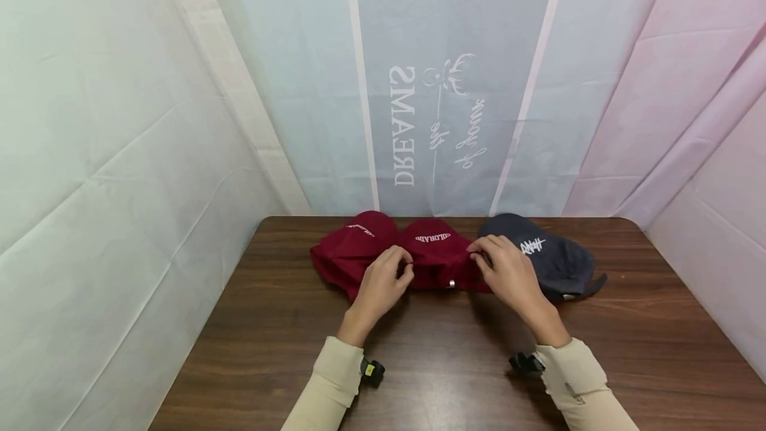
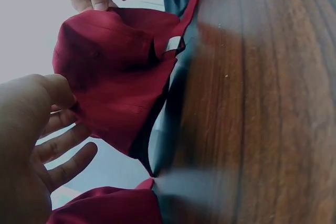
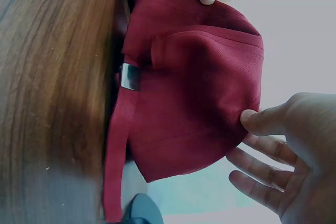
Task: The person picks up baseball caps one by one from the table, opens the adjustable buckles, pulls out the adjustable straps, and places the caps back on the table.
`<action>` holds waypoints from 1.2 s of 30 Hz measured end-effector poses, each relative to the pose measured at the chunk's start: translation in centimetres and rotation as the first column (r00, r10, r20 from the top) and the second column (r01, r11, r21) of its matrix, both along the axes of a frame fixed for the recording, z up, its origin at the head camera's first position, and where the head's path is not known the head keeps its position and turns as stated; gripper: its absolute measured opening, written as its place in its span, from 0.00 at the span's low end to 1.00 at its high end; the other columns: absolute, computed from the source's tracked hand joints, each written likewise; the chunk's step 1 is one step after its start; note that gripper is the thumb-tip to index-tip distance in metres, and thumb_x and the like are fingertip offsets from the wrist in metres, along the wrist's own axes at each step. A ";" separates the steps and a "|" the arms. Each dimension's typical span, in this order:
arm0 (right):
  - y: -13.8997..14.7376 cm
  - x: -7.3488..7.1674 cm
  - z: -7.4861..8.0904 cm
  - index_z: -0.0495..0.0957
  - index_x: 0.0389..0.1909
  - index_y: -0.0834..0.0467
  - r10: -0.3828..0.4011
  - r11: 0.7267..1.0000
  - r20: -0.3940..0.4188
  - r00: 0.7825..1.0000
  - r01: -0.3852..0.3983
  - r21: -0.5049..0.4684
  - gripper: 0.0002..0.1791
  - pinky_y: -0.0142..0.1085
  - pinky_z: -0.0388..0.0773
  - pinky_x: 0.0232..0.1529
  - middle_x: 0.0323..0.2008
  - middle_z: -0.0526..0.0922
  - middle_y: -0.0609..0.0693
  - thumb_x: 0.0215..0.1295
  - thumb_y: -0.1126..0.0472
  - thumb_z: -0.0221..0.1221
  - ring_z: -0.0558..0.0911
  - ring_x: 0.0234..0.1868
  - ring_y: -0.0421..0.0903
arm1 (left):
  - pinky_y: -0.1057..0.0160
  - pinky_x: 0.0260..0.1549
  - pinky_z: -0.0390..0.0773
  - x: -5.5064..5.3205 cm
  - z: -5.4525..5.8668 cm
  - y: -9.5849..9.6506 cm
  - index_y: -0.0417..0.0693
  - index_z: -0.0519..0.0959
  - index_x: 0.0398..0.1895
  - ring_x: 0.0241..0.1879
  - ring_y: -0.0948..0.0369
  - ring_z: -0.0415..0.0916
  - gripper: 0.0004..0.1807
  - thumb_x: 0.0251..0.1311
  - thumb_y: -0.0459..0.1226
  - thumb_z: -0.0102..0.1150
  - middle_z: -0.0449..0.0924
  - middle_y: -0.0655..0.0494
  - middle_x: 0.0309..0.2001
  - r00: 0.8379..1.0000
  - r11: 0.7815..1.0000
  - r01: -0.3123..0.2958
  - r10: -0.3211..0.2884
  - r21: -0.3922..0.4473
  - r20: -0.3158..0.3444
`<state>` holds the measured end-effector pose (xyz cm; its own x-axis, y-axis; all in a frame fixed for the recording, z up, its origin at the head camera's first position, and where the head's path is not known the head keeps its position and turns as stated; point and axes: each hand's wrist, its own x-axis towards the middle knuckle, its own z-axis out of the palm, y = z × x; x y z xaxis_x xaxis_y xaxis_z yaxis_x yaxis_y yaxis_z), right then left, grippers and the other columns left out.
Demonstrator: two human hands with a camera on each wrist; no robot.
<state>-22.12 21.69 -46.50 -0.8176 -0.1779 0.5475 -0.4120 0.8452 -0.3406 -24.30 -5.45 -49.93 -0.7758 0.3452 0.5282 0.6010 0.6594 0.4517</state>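
Observation:
Both hands are at the middle red baseball cap (image 1: 432,258), which has white COLORADO lettering and a small metal strap buckle (image 3: 129,76). My left hand (image 1: 383,281) pinches its left side between thumb and fingers. On the opposite side, my right hand (image 1: 510,273) pinches the fabric, thumb on the near face (image 3: 210,93) and fingers behind. To the left lies a second red baseball cap (image 1: 350,251) with similar lettering. A dark grey-blue baseball cap (image 1: 562,265) with white script lies at the right, partly behind my right hand.
The caps sit along the far edge of a brown wood-grain table (image 1: 437,364). Behind it hangs a pale printed cloth (image 1: 449,18), and white cloth (image 1: 108,185) covers the left side. Black wrist cameras are worn at both cuffs.

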 end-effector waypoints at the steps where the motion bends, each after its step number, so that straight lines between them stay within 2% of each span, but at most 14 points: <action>1: -0.1 0.0 0.2 0.86 0.40 0.52 0.002 1.000 -0.004 1.000 -0.002 -0.003 0.06 0.44 0.76 0.36 0.37 0.86 0.47 0.68 0.66 0.70 0.79 0.40 0.47 | 0.66 0.37 0.81 0.0 0.1 -0.1 0.47 0.82 0.43 0.37 0.64 0.76 0.04 0.72 0.35 0.59 0.81 0.59 0.41 1.000 1.000 0.002 -0.002 0.006 -0.002; 8: -0.4 0.2 1.1 0.86 0.40 0.53 0.019 1.000 -0.041 0.999 -0.020 -0.017 0.06 0.42 0.75 0.35 0.37 0.86 0.47 0.68 0.67 0.69 0.78 0.39 0.45 | 0.69 0.36 0.80 0.0 0.8 -0.4 0.47 0.81 0.42 0.35 0.66 0.76 0.03 0.69 0.32 0.60 0.80 0.58 0.39 0.999 0.999 0.012 -0.010 0.051 -0.051; 15: -0.7 0.3 2.0 0.86 0.41 0.52 0.029 0.999 -0.085 0.996 -0.031 -0.029 0.05 0.44 0.77 0.37 0.38 0.87 0.46 0.68 0.65 0.70 0.80 0.40 0.46 | 0.70 0.34 0.79 0.0 1.5 -0.7 0.47 0.81 0.41 0.34 0.66 0.77 0.05 0.66 0.30 0.63 0.80 0.58 0.37 0.994 0.997 0.005 0.003 0.075 -0.107; 23: -1.0 0.4 2.7 0.87 0.42 0.51 0.022 0.998 -0.104 0.994 -0.027 -0.051 0.05 0.46 0.78 0.39 0.40 0.87 0.46 0.69 0.64 0.69 0.82 0.42 0.46 | 0.70 0.32 0.78 0.3 2.3 -1.1 0.46 0.81 0.41 0.33 0.66 0.75 0.04 0.66 0.30 0.62 0.79 0.57 0.36 0.992 0.994 0.027 -0.014 0.102 -0.128; 36: -1.6 1.2 4.3 0.87 0.44 0.51 0.049 0.994 -0.130 0.990 -0.061 -0.087 0.07 0.38 0.75 0.35 0.41 0.87 0.44 0.70 0.66 0.68 0.79 0.35 0.39 | 0.67 0.32 0.78 0.5 3.1 -1.6 0.48 0.81 0.43 0.33 0.65 0.73 0.04 0.69 0.31 0.63 0.81 0.57 0.39 0.987 0.991 0.027 -0.006 0.129 -0.158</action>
<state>-20.91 20.12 -42.24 -0.7305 -0.1656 0.6626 -0.5022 0.7877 -0.3568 -23.81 -7.05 -46.86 -0.6744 0.2776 0.6842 0.6816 0.5905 0.4322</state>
